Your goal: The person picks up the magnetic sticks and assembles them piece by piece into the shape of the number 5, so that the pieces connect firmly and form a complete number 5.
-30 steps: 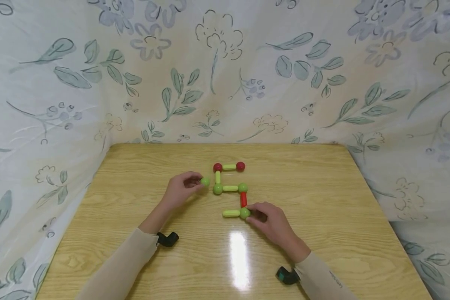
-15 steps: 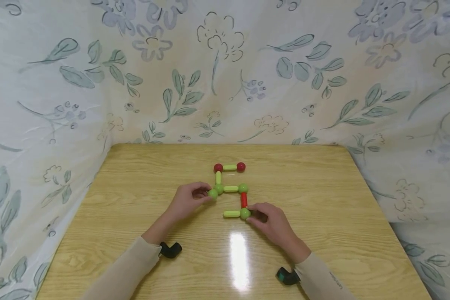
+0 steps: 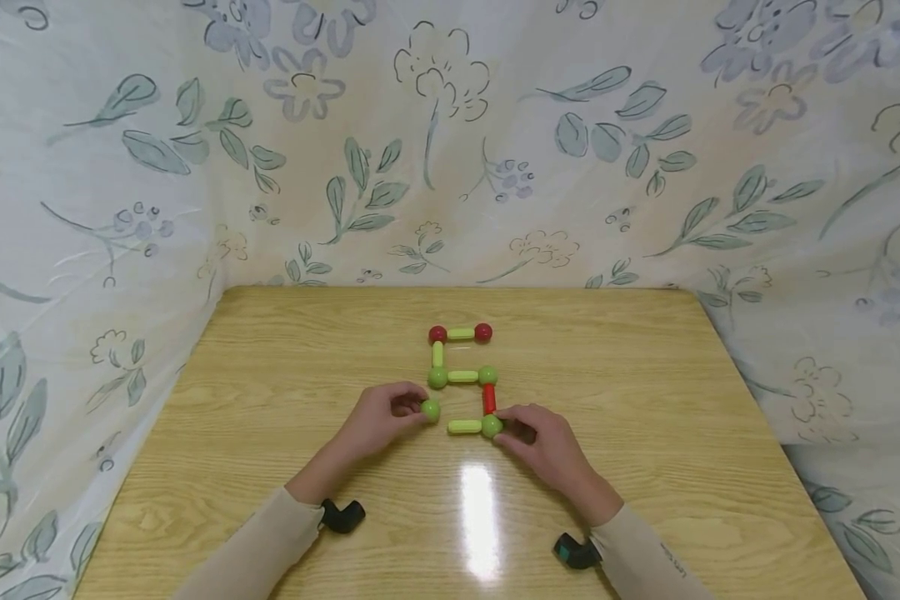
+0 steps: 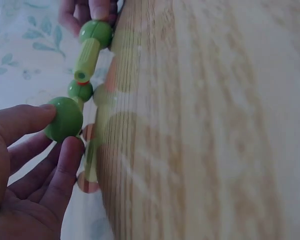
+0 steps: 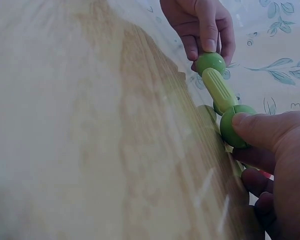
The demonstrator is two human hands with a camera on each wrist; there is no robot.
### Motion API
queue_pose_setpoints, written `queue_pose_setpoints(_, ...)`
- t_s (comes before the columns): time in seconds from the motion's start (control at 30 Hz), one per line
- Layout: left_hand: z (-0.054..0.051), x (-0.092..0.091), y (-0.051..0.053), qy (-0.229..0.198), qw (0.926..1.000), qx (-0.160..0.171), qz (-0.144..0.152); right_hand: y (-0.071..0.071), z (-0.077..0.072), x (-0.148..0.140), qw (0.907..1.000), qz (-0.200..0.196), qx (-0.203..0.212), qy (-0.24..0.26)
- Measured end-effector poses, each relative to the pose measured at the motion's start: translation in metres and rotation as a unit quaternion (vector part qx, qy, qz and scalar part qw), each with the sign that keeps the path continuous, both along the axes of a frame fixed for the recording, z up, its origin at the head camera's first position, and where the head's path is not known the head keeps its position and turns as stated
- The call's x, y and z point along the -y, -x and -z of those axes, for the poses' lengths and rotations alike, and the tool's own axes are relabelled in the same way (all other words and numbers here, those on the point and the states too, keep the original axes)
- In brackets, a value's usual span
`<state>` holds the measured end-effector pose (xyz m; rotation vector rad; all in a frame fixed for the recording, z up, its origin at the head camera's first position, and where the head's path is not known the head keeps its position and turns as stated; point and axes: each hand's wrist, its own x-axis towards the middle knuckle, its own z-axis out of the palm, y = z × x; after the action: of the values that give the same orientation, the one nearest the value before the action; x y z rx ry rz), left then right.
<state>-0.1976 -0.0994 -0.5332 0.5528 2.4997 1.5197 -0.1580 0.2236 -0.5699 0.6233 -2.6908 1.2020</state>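
Observation:
Between thumb and fingers, my left hand pinches a loose green ball, just left of the free end of a yellow-green rod. A small gap separates ball and rod in the head view. My right hand grips another green ball at that rod's other end. From this ball a red rod leads back to a green ball. A yellow-green rod joins it to the green ball at left. Above, one more rod runs up to a red ball.
A short rod links the two red balls, the second red ball being at right. The wooden table is glossy and backed by a floral cloth. Black wrist devices sit at both sleeves.
My left hand has carried its green ball right and toward the table's front, from beside the upper part of the figure to near the lower rod's free end. The right hand stays put.

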Motion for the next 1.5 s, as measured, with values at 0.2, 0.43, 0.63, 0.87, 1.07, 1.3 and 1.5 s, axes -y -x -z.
queue_pose_setpoints(0.2, 0.002, -0.001, -0.003, 0.015, 0.9998, -0.006, 0.008, -0.001, -0.001, 0.0, 1.0, -0.002, -0.001, 0.003)
queue_pose_setpoints(0.43, 0.003, 0.0, -0.006, 0.025, 0.9994, -0.004, 0.022, 0.0, -0.002, 0.0, 1.0, 0.001, 0.0, -0.003)
queue_pose_setpoints(0.63, 0.004, -0.004, -0.009, 0.035, 0.9987, -0.012, 0.035, 0.0, -0.002, 0.0, 1.0, 0.002, 0.005, -0.004)
queue_pose_setpoints(0.87, 0.004, -0.008, -0.014, 0.038, 0.9988, -0.008, 0.03, -0.001, -0.002, 0.0, 1.0, 0.002, 0.001, -0.003)
queue_pose_setpoints(1.07, 0.004, -0.009, -0.014, 0.035, 0.9986, -0.014, 0.036, 0.0, 0.0, 0.0, 1.0, -0.002, -0.001, -0.001)
queue_pose_setpoints(1.3, 0.001, -0.01, -0.016, 0.043, 0.9984, -0.018, 0.032, 0.0, 0.0, 0.0, 1.0, -0.002, 0.0, 0.003)
queue_pose_setpoints(1.5, 0.001, -0.011, -0.016, 0.044, 0.9983, -0.021, 0.031, 0.0, 0.0, -0.001, 1.0, 0.003, 0.006, 0.002)
